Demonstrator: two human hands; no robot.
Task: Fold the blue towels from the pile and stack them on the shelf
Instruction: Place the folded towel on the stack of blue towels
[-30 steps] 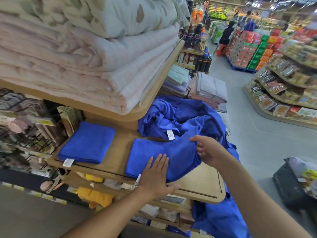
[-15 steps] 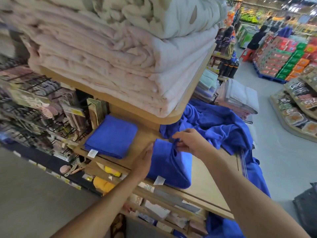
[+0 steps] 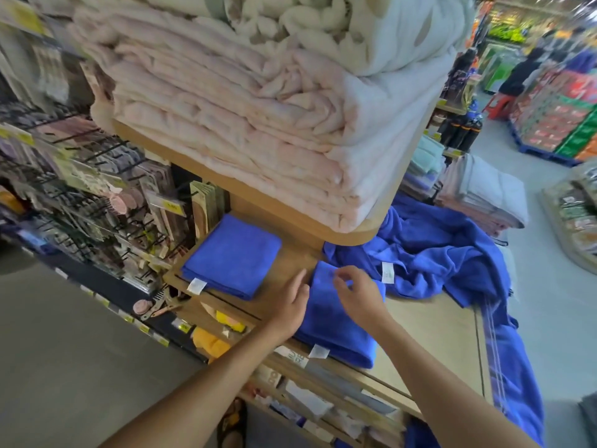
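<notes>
I am finishing the fold on one blue towel (image 3: 339,331). It lies on the wooden shelf (image 3: 429,331), its near end at the front edge. My left hand (image 3: 290,302) is flat against its left side. My right hand (image 3: 355,292) rests on top, fingers bent; I cannot tell if it pinches. I think it goes next onto the folded towel (image 3: 232,257) to its left. Bare wood lies between them, and pink blankets (image 3: 226,140) hang low above.

Left hand (image 3: 290,305) and right hand (image 3: 358,294) were bare, fingers (image 3: 302,277) slender, behind the hands the left forearm (image 3: 226,367) and right forearm (image 3: 429,360) were long, slim, smooth, uncovered all the way back from the hands
</notes>
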